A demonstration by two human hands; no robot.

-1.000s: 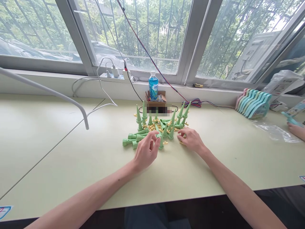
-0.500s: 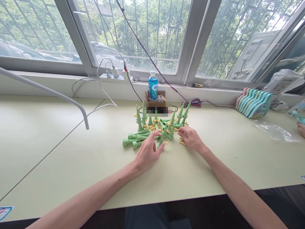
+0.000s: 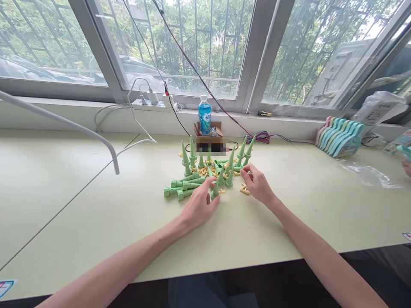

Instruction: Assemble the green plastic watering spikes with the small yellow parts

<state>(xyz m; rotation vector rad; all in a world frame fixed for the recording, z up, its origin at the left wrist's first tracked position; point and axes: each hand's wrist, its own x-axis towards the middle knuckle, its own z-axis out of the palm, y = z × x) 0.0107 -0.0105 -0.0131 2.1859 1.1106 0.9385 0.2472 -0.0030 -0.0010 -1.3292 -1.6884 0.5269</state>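
Observation:
My left hand curves around the base of an upright green plastic watering spike, thumb on the near side and fingers on the far side. A small yellow valve sticks out of that spike's right side. My right hand is raised a little over the table with thumb and forefinger pinched together. What the pinch holds, if anything, is too small to make out. A few loose yellow valves lie just left of its palm. Several more spikes stand behind the hands, around a heap of yellow valves.
Green hollow tubes lie at the left of the heap. Behind stand a blue bottle and a small carton. A white cable hangs at left. To the right are small hangers, a plastic bag and another person's hand.
My left hand has come down around the near spike. My right hand has lifted slightly up and away from the loose yellow valves, uncovering them. The other person's hand has shifted right.

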